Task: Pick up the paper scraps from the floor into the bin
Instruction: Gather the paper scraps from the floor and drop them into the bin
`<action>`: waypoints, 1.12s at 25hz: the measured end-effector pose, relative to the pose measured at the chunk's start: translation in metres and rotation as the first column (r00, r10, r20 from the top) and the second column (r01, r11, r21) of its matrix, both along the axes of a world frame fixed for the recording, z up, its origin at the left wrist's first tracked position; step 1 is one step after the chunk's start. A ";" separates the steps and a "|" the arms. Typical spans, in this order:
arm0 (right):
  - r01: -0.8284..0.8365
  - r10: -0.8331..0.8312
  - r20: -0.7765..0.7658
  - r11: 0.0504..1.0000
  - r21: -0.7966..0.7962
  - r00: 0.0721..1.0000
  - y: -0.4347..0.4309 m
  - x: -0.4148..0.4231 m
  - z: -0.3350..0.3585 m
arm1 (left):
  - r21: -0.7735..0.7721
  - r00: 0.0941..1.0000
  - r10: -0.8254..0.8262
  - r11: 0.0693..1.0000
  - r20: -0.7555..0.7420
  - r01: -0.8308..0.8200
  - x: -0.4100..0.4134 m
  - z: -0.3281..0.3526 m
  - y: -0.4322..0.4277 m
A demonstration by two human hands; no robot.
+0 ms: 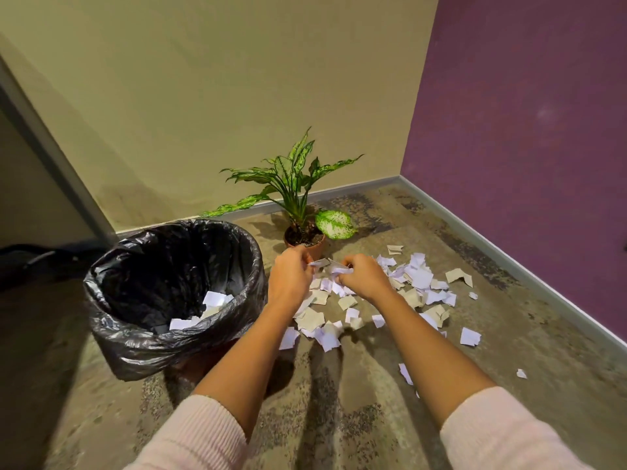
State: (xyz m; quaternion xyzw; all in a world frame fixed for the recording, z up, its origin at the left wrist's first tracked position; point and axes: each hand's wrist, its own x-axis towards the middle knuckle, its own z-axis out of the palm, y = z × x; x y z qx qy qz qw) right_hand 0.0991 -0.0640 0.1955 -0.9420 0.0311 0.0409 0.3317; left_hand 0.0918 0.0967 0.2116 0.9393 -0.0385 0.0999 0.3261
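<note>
Roughly, by what shows:
Progress: early, by my judgement; only a few scraps lie in the bin and most of the pile is still on the floor.
Bin: round bin lined with a crinkled black plastic bag (176,296), standing at 9 o'clock of the hands, just beside the left forearm.
Done: a few white scraps (203,310) rest inside the liner at its near side.
Left to do: a broad scatter of torn white and beige paper scraps (383,300) on the mottled grey-brown floor (339,418), spread from under the hands out toward 3 o'clock, with strays (521,373) at 4 o'clock.
Left hand (290,278): above the pile, grip closed, pinching a white scrap with the fingertips.
Right hand (363,278): beside the left at 3 o'clock, grip closed around a small bunch of white scraps.
Step in hand: gathering a handful over the pile; the carry to the bin is not yet made.
Nearby: green variegated plant in a terracotta pot (305,240) at 12 o'clock, just beyond the hands.
</note>
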 end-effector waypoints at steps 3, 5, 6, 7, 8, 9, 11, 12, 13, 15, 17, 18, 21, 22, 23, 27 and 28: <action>-0.034 0.032 0.075 0.999 0.027 0.997 0.026 0.012 0.022 | -0.005 0.993 0.067 0.998 0.101 -0.067 0.006 0.026 0.022; -0.065 0.061 0.104 0.997 0.037 0.993 0.044 0.019 0.033 | -0.034 0.982 0.125 0.992 0.141 -0.122 0.008 0.039 0.046; -0.083 0.077 0.114 0.995 0.051 0.991 0.055 0.023 0.037 | -0.051 0.976 0.156 0.987 0.150 -0.150 0.009 0.045 0.061; -0.100 0.092 0.123 0.993 0.068 0.988 0.065 0.026 0.041 | -0.067 0.970 0.188 0.981 0.155 -0.180 0.009 0.049 0.077; -0.115 0.105 0.126 0.990 0.076 0.987 0.077 0.029 0.045 | -0.080 0.962 0.221 0.974 0.157 -0.211 0.009 0.052 0.093; -0.131 0.121 0.127 0.989 0.072 0.984 0.088 0.032 0.047 | -0.085 0.955 0.254 0.966 0.155 -0.243 0.009 0.055 0.109; -0.171 0.165 0.133 0.985 0.036 0.977 0.112 0.036 0.050 | -0.059 0.939 0.316 0.949 0.136 -0.311 0.008 0.054 0.139; -0.190 0.185 0.137 0.982 0.024 0.973 0.123 0.037 0.052 | -0.033 0.933 0.341 0.940 0.118 -0.340 0.007 0.051 0.152; -0.208 0.203 0.142 0.978 0.022 0.969 0.133 0.038 0.053 | -0.006 0.928 0.362 0.932 0.091 -0.363 0.006 0.048 0.164; -0.249 0.243 0.147 0.968 0.022 0.959 0.152 0.039 0.057 | 0.042 0.921 0.388 0.920 0.024 -0.389 0.002 0.039 0.183; -0.294 0.290 0.157 0.956 0.001 0.944 0.172 0.039 0.060 | 0.088 0.914 0.404 0.912 -0.035 -0.400 0.000 0.028 0.197; -0.314 0.312 0.159 0.949 -0.015 0.937 0.181 0.039 0.062 | 0.101 0.911 0.408 0.911 -0.062 -0.401 0.000 0.024 0.201; -0.356 0.360 0.146 0.933 -0.054 0.921 0.201 0.037 0.059 | 0.110 0.902 0.413 0.910 -0.126 -0.401 -0.001 0.015 0.209; -0.366 0.370 0.142 0.929 -0.050 0.918 0.204 0.037 0.057 | 0.125 0.901 0.414 0.908 -0.132 -0.399 -0.001 0.013 0.210; -0.374 0.376 0.145 0.926 -0.045 0.915 0.206 0.037 0.054 | 0.144 0.901 0.415 0.907 -0.131 -0.397 -0.002 0.011 0.211; -0.386 0.389 0.167 0.921 -0.055 0.906 0.207 0.036 0.048 | 0.178 0.897 0.428 0.896 -0.111 -0.406 -0.005 0.009 0.213; -0.384 0.386 0.175 0.922 -0.048 0.906 0.205 0.036 0.048 | 0.173 0.897 0.431 0.895 -0.100 -0.411 -0.006 0.009 0.212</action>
